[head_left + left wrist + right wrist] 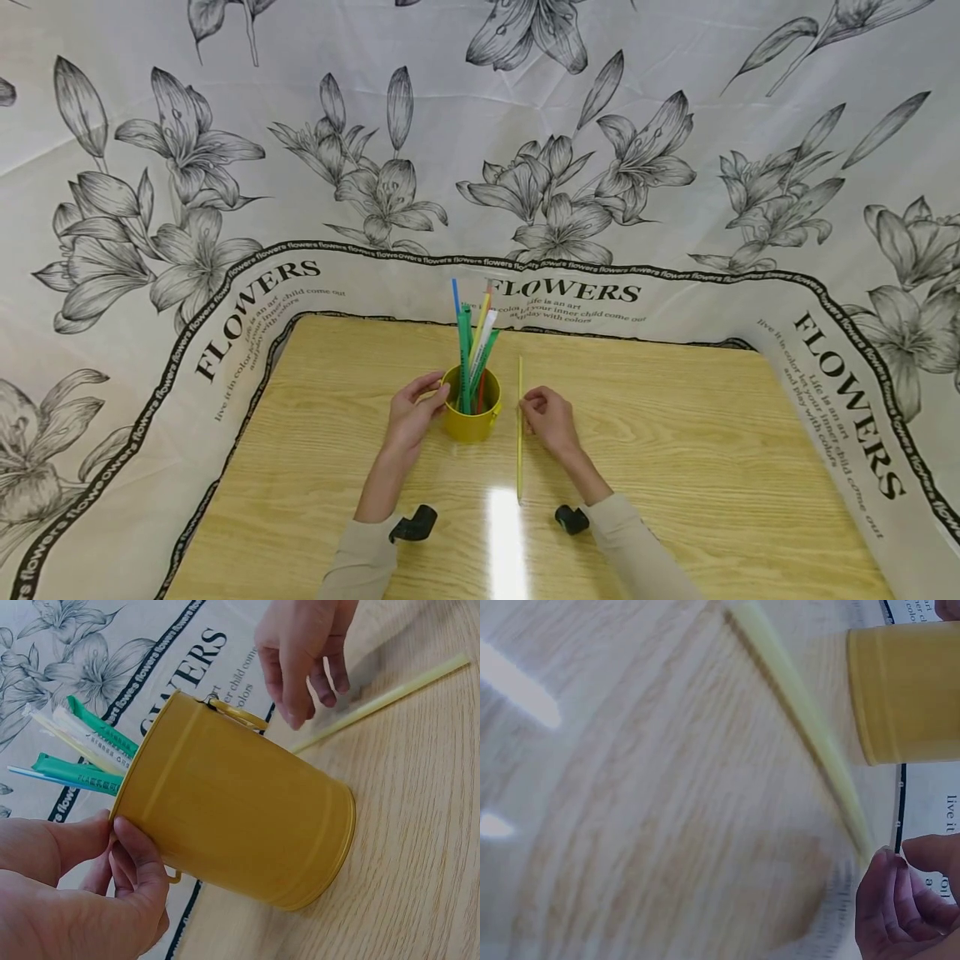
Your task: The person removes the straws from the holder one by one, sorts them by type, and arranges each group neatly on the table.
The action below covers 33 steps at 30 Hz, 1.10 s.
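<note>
A small yellow metal bucket point(471, 427) stands on the wooden table, holding several straws point(474, 358), some in green or white printed wrappers, others bare blue, yellow and red. My left hand point(412, 410) pinches the bucket's rim on its left side, thumb and forefinger showing at the edge in the left wrist view. A single yellow straw point(520, 450) lies on the table just right of the bucket, pointing away from me. Beside its middle is my right hand point(551, 421), fingers loosely bent, fingertips right at the straw; in the left wrist view they hang down with nothing between them.
A white cloth point(570, 208) printed with flowers and lettering hangs around the back and sides of the table point(675, 433). Black wrist mounts point(415, 525) sit by both sleeves. A bright light reflection falls on the table's near middle.
</note>
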### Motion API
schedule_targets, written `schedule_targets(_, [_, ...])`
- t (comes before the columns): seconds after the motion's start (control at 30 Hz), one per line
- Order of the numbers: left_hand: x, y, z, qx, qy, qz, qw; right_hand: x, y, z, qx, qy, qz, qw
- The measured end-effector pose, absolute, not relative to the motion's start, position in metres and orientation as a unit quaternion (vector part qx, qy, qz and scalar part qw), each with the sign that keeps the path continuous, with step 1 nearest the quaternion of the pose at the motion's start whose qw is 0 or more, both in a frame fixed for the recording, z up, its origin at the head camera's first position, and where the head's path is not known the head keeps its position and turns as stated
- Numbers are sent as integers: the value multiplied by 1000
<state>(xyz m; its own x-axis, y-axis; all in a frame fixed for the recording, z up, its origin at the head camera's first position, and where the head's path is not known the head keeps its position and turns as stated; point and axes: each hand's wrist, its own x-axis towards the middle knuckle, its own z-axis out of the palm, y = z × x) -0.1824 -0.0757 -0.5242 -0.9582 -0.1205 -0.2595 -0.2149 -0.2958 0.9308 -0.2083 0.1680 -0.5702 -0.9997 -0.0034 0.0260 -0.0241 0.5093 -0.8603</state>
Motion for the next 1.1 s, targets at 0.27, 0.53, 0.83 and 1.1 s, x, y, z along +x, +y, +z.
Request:
schedule_targets(0.27, [-182,-74,-524,-145,594,791,26,-210,168,-554,20,-866,499,22])
schedule_targets(0.53, [-181,-74,-523,-148,594,790,26,-212,164,-534,27,-848,528,42])
schedule_targets(0.83, [-182,-74,-523,-150,591,793,28,-215,156,-512,39,-843,532,64])
schedule_targets(1.1, [-180,-74,-524,-144,593,792,31,-218,152,-489,47,-837,540,78])
